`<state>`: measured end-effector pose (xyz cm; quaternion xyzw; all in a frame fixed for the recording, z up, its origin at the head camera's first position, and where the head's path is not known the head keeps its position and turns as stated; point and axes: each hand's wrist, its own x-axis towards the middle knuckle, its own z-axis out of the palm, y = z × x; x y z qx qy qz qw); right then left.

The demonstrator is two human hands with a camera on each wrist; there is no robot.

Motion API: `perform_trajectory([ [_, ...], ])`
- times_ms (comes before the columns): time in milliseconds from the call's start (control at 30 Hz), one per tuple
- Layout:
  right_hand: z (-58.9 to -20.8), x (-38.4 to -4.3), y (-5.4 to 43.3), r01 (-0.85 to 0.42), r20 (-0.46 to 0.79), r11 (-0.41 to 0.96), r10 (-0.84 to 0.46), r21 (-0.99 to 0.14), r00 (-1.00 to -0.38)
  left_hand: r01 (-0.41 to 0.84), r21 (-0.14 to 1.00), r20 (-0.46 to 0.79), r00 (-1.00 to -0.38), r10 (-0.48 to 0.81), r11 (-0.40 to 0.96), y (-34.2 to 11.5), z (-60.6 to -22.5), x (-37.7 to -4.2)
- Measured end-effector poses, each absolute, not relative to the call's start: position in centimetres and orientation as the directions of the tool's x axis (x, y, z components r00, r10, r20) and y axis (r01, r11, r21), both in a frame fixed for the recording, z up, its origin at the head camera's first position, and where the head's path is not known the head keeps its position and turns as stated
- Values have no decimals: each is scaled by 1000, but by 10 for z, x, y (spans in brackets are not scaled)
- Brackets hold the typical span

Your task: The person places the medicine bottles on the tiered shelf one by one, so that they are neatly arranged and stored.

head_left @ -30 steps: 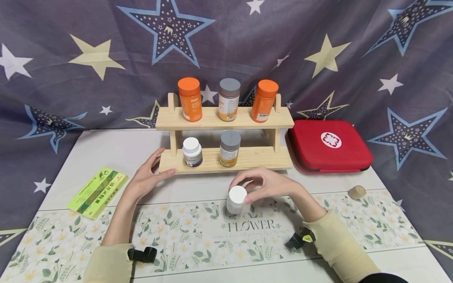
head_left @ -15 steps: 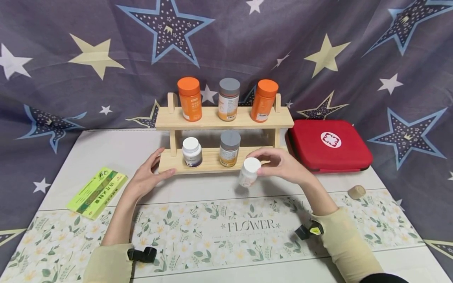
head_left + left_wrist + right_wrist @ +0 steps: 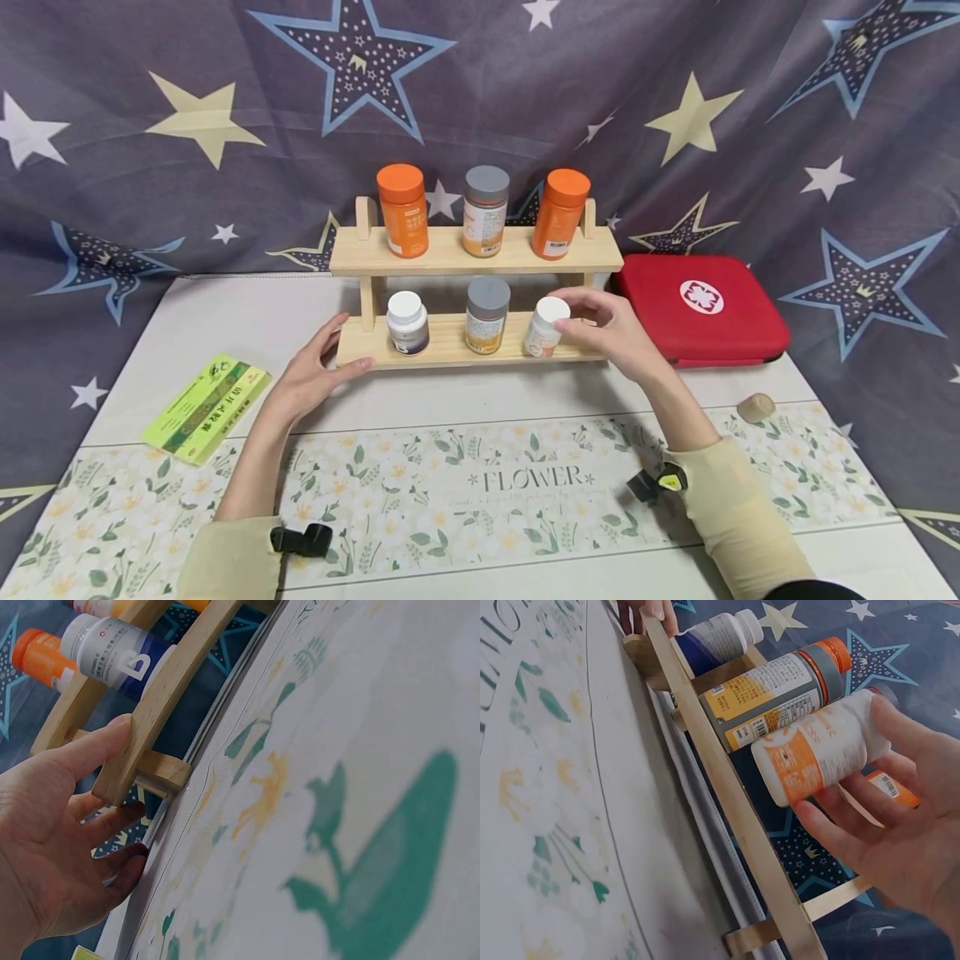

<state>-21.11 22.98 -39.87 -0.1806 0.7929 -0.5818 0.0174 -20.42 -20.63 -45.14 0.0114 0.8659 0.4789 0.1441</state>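
Observation:
My right hand (image 3: 611,329) holds a white pill bottle (image 3: 546,333) between thumb and fingers, over the right part of the wooden two-tier rack's lower shelf (image 3: 450,354). In the right wrist view the orange-and-white label of this bottle (image 3: 810,757) shows; whether its base touches the wood I cannot tell. My left hand (image 3: 311,375) grips the left end of that shelf, thumb on the front edge and fingers beyond it, as the left wrist view shows. A grey-capped bottle (image 3: 486,321) and a white bottle with a dark blue base (image 3: 407,325) stand on the lower shelf.
On the upper shelf (image 3: 450,262) stand two orange bottles (image 3: 403,212) and a grey-capped bottle (image 3: 484,217). A red first-aid case (image 3: 697,321) lies close to the rack's right. Further out are a green box (image 3: 206,408) at left and a cork (image 3: 756,407) at right.
My right hand has carried the white pill bottle from above the flowered mat, back and to the right, to the lower shelf beside the grey-capped bottle. My left hand has stayed put.

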Motion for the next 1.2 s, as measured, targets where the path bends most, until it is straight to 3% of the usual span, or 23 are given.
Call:
perform_trajectory([
  [333,-404,-216,231,-224,165,318,-200,-921,-966,-119,834,-238,-959,156,538,-208,-450,-203],
  [1200,-406,-219,238,-188,128,350,-189,-918,-974,-133,828,-248,-958,143,544,-206,-450,-204],
])
